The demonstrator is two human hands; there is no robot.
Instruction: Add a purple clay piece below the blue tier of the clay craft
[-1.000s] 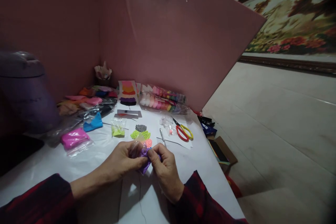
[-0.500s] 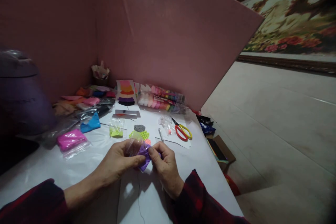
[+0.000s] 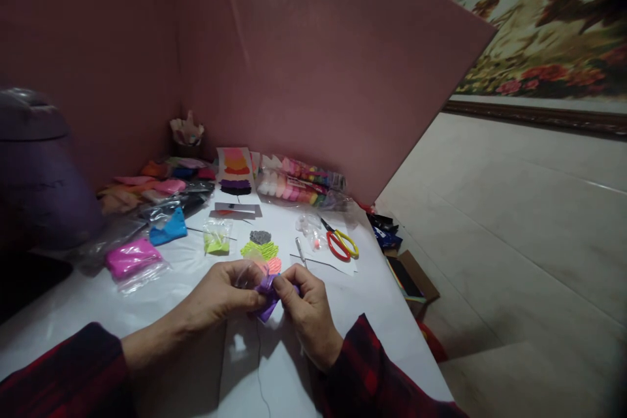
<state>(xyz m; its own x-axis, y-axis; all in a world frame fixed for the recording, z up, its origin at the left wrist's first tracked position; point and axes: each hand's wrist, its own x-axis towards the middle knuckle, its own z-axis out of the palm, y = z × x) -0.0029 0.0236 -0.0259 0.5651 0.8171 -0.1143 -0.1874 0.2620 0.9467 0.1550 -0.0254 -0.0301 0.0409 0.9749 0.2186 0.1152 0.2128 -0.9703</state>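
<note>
Both hands meet over the near middle of the table, around a small clear plastic bag with purple modelling clay [image 3: 267, 305]. My left hand [image 3: 228, 290] is closed on the bag's left side, thumb lying over it. On the right edge, my right hand [image 3: 306, 307] pinches the purple stuff between thumb and fingers. Just beyond them, a sheet bears a textured patch picture [image 3: 259, 249] in grey, yellow-green and coral; its lower part is hidden by the hands. A slim silvery tool [image 3: 300, 252] lies to the right of the picture.
Red-and-yellow scissors [image 3: 339, 241] lie right of the sheet. Bagged pink clay [image 3: 133, 261], blue clay [image 3: 169, 227] and yellow-green clay [image 3: 216, 241] rest leftward. Long clay packs [image 3: 294, 186] line the back. A purple canister [image 3: 44, 176] stands far left; a box [image 3: 416, 277] sits beyond the right edge.
My left fingers and thumb have shifted slightly on the bag, and the purple clay is bunched a little more between the hands. More of the coral patch shows.
</note>
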